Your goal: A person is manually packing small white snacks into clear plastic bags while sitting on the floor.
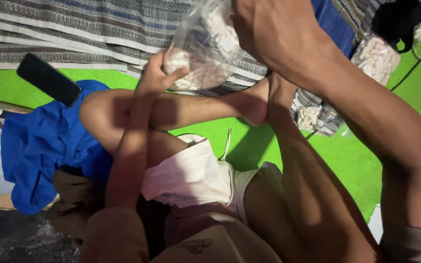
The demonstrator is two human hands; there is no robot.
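Note:
A clear plastic bag (205, 46) filled with small white pieces hangs at the top centre. My left hand (158, 73) pinches its lower left corner from below. My right hand (274, 31) grips the bag's top right side from above, close to the camera. Both arms reach over my bent legs, and I sit on a green mat (347, 156).
More clear bags of white pieces lie at the right (377, 57) and near my foot (309, 117). A black phone (48, 79) rests on blue cloth (35, 141) at left. A striped woven mat (88, 29) runs along the top.

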